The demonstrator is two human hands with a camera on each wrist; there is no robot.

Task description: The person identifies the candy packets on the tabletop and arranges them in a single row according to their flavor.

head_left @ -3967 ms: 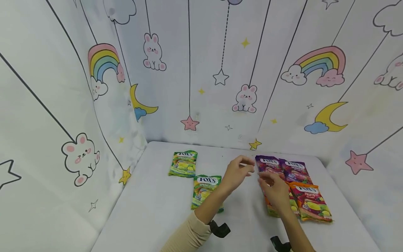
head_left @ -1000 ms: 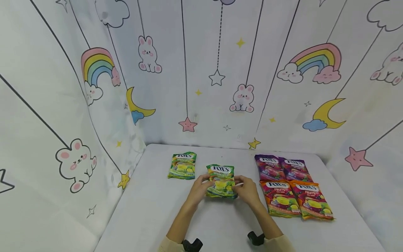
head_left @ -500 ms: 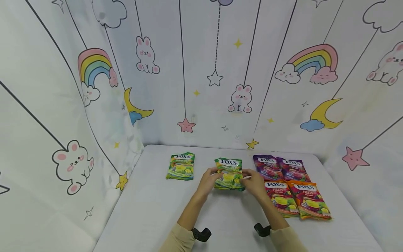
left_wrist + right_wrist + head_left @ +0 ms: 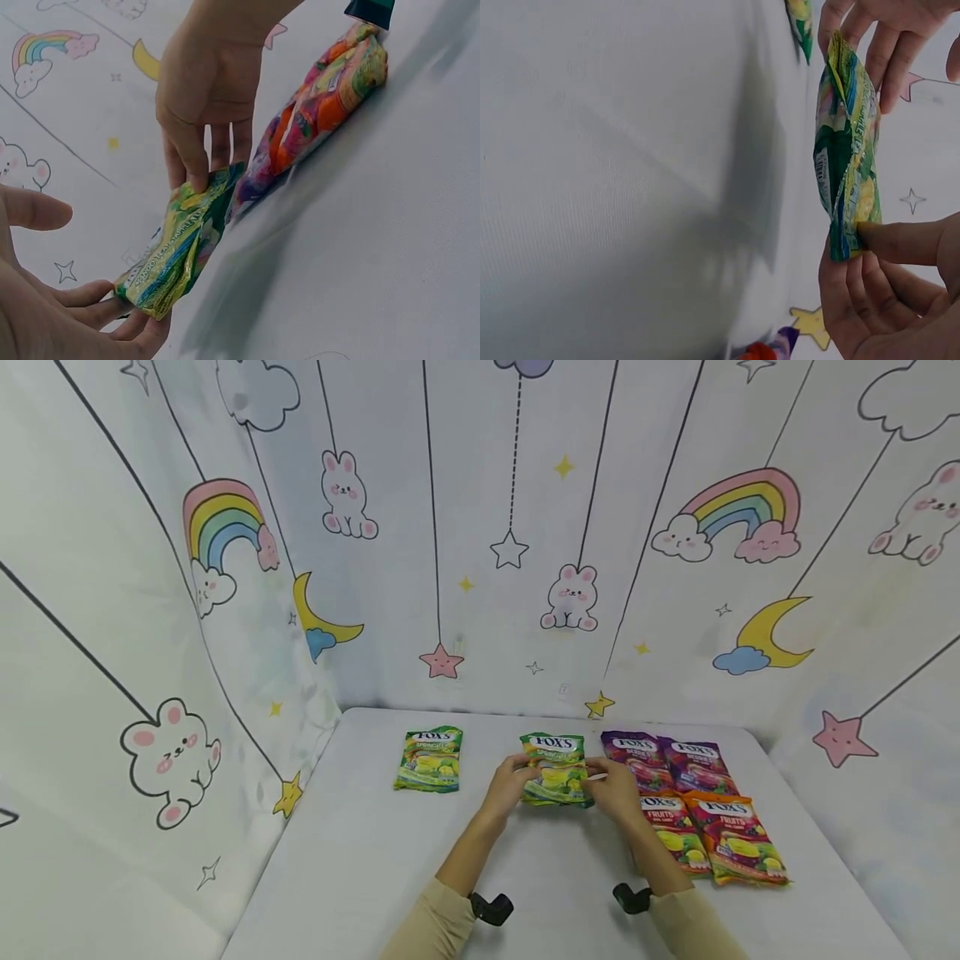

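A green and yellow Fox's candy bag (image 4: 557,774) stands tilted up between the two hands, its shadow cast on the table in both wrist views. My right hand (image 4: 613,789) pinches the bag's right edge, thumb on one face and fingers on the other. At the opposite edge, my left hand (image 4: 512,785) touches the bag with outstretched fingers (image 4: 101,311); the left thumb stands apart from it in the left wrist view. A second green candy bag (image 4: 429,762) lies on the table to the left.
On the right lie purple Berries bags (image 4: 697,767), with orange and red Fruits bags (image 4: 738,839) in front of them. The right forearm partly covers one Fruits bag. A curtain (image 4: 480,602) printed with rabbits and stars rises behind the white table (image 4: 360,860).
Both hands have brought the green bag rightward and farther back from its earlier place at centre left. Over the last half second it shifted slightly right. The other bags stay put.
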